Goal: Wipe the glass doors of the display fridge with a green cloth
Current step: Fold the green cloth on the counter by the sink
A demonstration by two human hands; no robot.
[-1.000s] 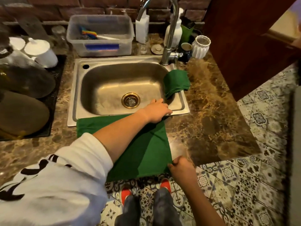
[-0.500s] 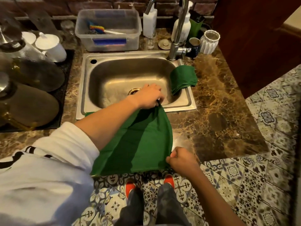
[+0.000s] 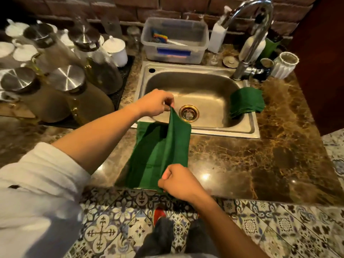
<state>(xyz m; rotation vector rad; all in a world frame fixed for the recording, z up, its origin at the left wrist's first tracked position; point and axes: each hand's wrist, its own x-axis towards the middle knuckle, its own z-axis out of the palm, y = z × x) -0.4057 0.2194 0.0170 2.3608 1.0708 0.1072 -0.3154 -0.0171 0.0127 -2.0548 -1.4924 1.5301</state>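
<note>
The left hand (image 3: 155, 103), at the centre of the frame, pinches the far corner of the green cloth (image 3: 160, 153) and holds it raised above the front rim of the sink (image 3: 195, 131), while the right hand (image 3: 179, 180), lower centre, grips the near edge in curled fingers. The cloth lies partly folded on the marble surface (image 3: 251, 161), just below the sink. A stack of folded green cloths (image 3: 246, 102) rests on the sink's right rim, below the faucet (image 3: 249, 34).

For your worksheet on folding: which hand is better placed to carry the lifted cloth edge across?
Probably the left hand: it pinches the raised far corner of the cloth, while the right hand holds the near corner low.
</note>
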